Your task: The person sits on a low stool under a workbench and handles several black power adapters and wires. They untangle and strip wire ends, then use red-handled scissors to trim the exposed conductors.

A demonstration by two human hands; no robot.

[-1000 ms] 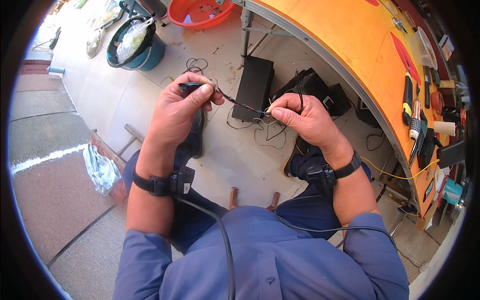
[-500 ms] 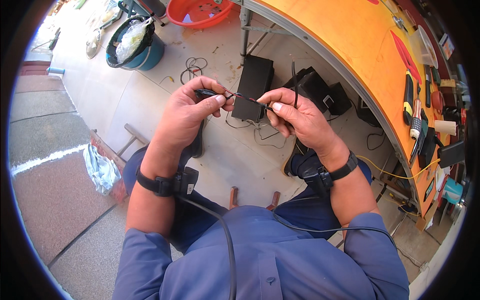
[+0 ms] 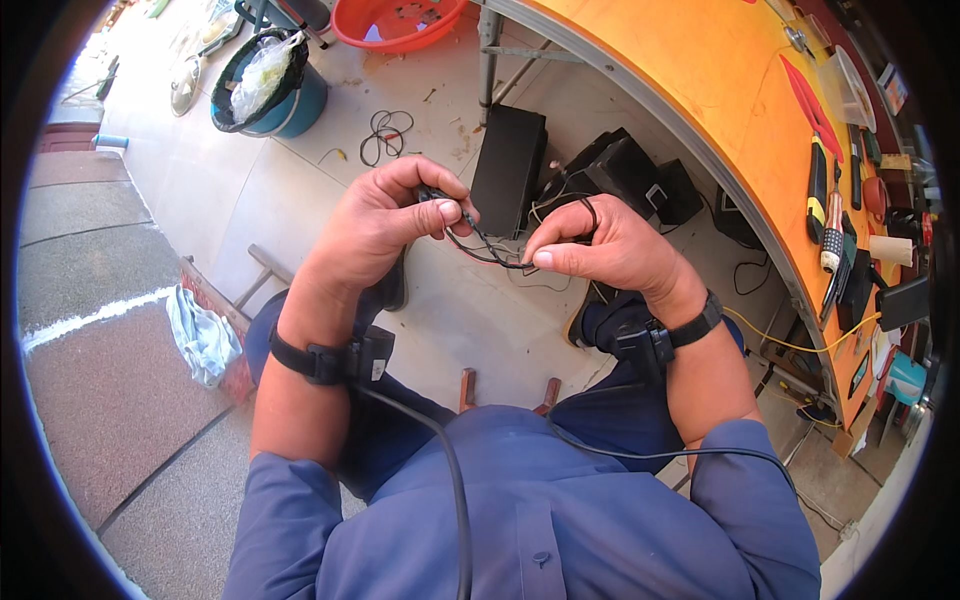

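Thin black and red electrical wires point(image 3: 484, 252) sag in a loose strand between my two hands, above the floor. My left hand point(image 3: 405, 212) is closed, pinching the black bundled part of them between thumb and fingers. Facing it, my right hand point(image 3: 610, 250) closes thumb against forefinger on the other end of the strand. A dark loop of the wire rises behind the right fingers. How the wires are joined is too small to make out. Both wrists carry black straps with small boxes.
Black boxes point(image 3: 508, 165) stand on the floor beyond my hands, by the orange table point(image 3: 700, 60) with pliers, a screwdriver and other tools. A coiled cable point(image 3: 386, 137), a blue bucket point(image 3: 300, 108) and a red basin point(image 3: 400, 40) lie farther off. A pale cloth point(image 3: 202, 338) hangs at left.
The wires, stretched nearly straight before, now sag in a curve. My right hand has dropped slightly toward me and turned; the upright dark wire end above it now bends into a loop.
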